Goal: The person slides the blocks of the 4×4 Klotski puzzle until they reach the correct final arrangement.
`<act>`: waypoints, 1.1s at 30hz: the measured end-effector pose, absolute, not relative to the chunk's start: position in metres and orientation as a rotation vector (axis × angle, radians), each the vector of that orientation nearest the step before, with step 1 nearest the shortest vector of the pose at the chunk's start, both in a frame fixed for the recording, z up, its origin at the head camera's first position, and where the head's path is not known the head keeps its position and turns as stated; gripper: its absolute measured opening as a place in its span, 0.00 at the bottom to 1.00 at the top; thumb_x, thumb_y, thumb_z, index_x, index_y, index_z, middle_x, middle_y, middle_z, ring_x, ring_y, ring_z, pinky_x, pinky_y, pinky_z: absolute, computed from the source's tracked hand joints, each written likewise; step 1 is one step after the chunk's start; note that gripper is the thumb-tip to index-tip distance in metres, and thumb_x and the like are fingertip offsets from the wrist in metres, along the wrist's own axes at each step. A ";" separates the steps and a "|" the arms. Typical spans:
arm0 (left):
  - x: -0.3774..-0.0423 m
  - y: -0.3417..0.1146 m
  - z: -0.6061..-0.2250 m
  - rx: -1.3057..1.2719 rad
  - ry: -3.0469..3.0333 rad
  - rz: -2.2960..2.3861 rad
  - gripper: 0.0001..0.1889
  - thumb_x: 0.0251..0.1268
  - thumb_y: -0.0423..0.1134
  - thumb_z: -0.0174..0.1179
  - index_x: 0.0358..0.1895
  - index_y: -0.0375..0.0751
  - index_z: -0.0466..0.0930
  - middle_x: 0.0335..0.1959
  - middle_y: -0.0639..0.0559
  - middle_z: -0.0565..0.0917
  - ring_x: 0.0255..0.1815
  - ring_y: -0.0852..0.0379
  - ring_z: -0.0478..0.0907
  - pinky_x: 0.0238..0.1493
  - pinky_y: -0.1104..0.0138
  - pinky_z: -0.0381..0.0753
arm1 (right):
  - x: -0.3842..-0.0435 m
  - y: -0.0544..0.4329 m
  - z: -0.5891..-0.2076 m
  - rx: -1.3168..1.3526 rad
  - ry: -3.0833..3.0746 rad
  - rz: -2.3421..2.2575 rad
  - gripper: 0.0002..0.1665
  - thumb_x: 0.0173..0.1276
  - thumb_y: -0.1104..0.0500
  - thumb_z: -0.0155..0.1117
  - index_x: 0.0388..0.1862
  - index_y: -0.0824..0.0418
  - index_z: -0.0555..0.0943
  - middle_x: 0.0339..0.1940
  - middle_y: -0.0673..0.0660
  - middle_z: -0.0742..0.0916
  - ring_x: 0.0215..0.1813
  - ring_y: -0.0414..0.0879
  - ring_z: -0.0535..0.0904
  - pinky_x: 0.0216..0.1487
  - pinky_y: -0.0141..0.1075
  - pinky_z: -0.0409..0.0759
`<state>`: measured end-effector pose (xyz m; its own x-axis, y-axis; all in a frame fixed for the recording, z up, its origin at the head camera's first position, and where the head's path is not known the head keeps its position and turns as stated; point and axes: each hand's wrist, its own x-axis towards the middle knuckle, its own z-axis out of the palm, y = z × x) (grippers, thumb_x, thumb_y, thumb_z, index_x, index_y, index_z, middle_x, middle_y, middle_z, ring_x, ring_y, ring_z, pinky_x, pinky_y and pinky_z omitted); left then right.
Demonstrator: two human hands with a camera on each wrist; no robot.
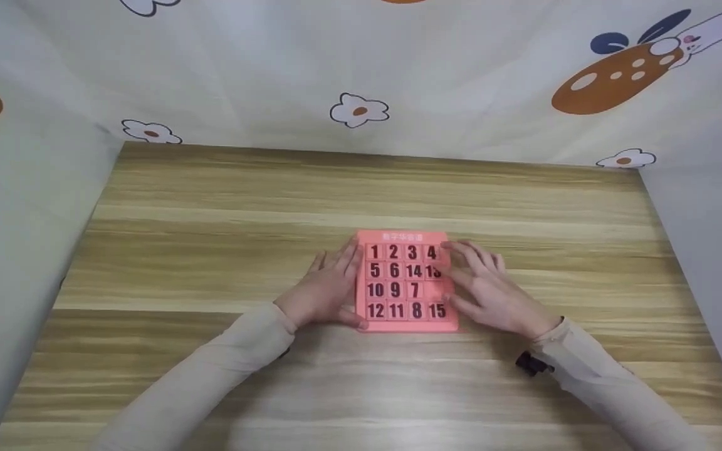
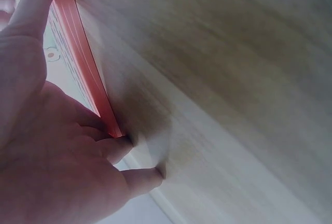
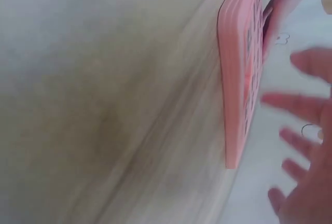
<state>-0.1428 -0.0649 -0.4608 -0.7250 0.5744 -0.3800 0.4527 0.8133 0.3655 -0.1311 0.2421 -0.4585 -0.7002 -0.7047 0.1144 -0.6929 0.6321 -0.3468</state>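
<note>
A pink number sliding puzzle (image 1: 408,326) lies flat on the table, its numbered tiles facing up. Its top row reads 1, 2, 3, 4, and a gap shows right of the tile 7 (image 1: 415,290). Along the puzzle's left side rests my left hand (image 1: 323,291), fingers mostly straight and thumb at the lower left corner; in the left wrist view two fingertips reach past the frame's edge. My right hand (image 1: 492,291) is over the right side, fingers spread, partly covering the tile 13 (image 1: 431,272). From the right wrist, those fingers appear apart from the board.
The wood-grain table (image 1: 210,188) extends around the puzzle. A pale cloth backdrop (image 1: 261,75) with flower and carrot prints rises behind it, with pale walls at both sides. A small black object (image 1: 530,363) sits by the right wrist.
</note>
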 end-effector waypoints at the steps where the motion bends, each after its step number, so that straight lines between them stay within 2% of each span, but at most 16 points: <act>1: -0.143 -0.065 -0.461 0.762 2.515 0.339 0.69 0.42 0.68 0.66 0.76 0.31 0.32 0.76 0.39 0.27 0.76 0.42 0.32 0.71 0.44 0.37 | -0.132 0.242 -0.459 -1.192 2.817 -0.558 0.28 0.66 0.52 0.63 0.61 0.64 0.78 0.72 0.66 0.65 0.71 0.65 0.55 0.62 0.61 0.57; 3: -0.143 -0.066 -0.462 0.765 2.518 0.327 0.69 0.42 0.69 0.66 0.76 0.31 0.32 0.76 0.39 0.28 0.76 0.42 0.33 0.71 0.44 0.38 | -0.134 0.242 -0.458 -1.211 2.797 -0.561 0.26 0.65 0.51 0.64 0.59 0.63 0.80 0.71 0.66 0.65 0.71 0.65 0.55 0.61 0.60 0.57; 8: -0.143 -0.065 -0.462 0.772 2.532 0.308 0.69 0.42 0.69 0.66 0.76 0.31 0.34 0.76 0.37 0.30 0.76 0.40 0.35 0.72 0.44 0.40 | -0.134 0.240 -0.454 -1.306 2.735 -0.651 0.13 0.62 0.56 0.67 0.43 0.59 0.87 0.67 0.64 0.71 0.69 0.64 0.58 0.61 0.61 0.54; 10: -0.143 -0.065 -0.462 0.771 2.535 0.310 0.69 0.42 0.69 0.66 0.76 0.30 0.34 0.76 0.37 0.31 0.76 0.40 0.35 0.72 0.44 0.39 | -0.135 0.237 -0.454 -1.288 2.754 -0.654 0.13 0.63 0.56 0.66 0.46 0.59 0.86 0.68 0.65 0.70 0.70 0.64 0.58 0.62 0.62 0.53; 14: -0.144 -0.064 -0.462 0.763 2.534 0.307 0.69 0.42 0.69 0.66 0.76 0.30 0.34 0.76 0.37 0.30 0.76 0.41 0.34 0.72 0.44 0.39 | -0.139 0.227 -0.457 -1.223 2.770 -0.548 0.23 0.69 0.51 0.61 0.62 0.54 0.79 0.73 0.65 0.63 0.72 0.66 0.52 0.65 0.64 0.52; 16: -0.144 -0.064 -0.462 0.757 2.531 0.303 0.69 0.41 0.69 0.66 0.76 0.31 0.33 0.76 0.38 0.29 0.76 0.42 0.33 0.72 0.44 0.38 | -0.140 0.225 -0.459 -1.206 2.772 -0.479 0.25 0.70 0.48 0.59 0.65 0.50 0.76 0.75 0.65 0.59 0.73 0.68 0.49 0.65 0.66 0.50; 18: -0.144 -0.064 -0.463 0.758 2.527 0.302 0.70 0.42 0.69 0.66 0.76 0.31 0.32 0.76 0.38 0.29 0.76 0.42 0.33 0.72 0.44 0.38 | -0.140 0.225 -0.459 -1.186 2.819 -0.421 0.23 0.70 0.48 0.60 0.62 0.48 0.79 0.75 0.63 0.60 0.73 0.67 0.49 0.64 0.68 0.51; 21: -0.144 -0.064 -0.463 0.764 2.524 0.298 0.69 0.42 0.69 0.66 0.75 0.30 0.32 0.76 0.37 0.29 0.76 0.41 0.33 0.72 0.44 0.37 | -0.140 0.226 -0.458 -1.156 2.922 -0.402 0.15 0.67 0.51 0.63 0.50 0.51 0.86 0.73 0.61 0.64 0.73 0.65 0.51 0.62 0.68 0.53; 23: -0.144 -0.064 -0.463 0.766 2.522 0.301 0.69 0.42 0.69 0.66 0.75 0.30 0.33 0.76 0.37 0.29 0.76 0.41 0.33 0.72 0.44 0.37 | -0.139 0.227 -0.457 -1.177 2.954 -0.406 0.12 0.66 0.52 0.64 0.45 0.52 0.87 0.72 0.61 0.66 0.72 0.65 0.53 0.62 0.69 0.54; 29: -0.144 -0.064 -0.462 0.766 2.516 0.318 0.69 0.43 0.68 0.66 0.75 0.30 0.32 0.76 0.37 0.28 0.76 0.41 0.33 0.72 0.44 0.37 | -0.138 0.228 -0.458 -1.378 2.777 -0.520 0.15 0.65 0.51 0.65 0.51 0.47 0.86 0.74 0.61 0.64 0.72 0.68 0.51 0.62 0.66 0.53; 33: -0.144 -0.065 -0.462 0.768 2.521 0.325 0.69 0.43 0.68 0.66 0.75 0.30 0.32 0.76 0.37 0.29 0.76 0.42 0.33 0.72 0.45 0.37 | -0.139 0.227 -0.460 -1.282 2.817 -0.460 0.17 0.67 0.50 0.63 0.54 0.45 0.84 0.75 0.59 0.63 0.73 0.66 0.50 0.62 0.68 0.52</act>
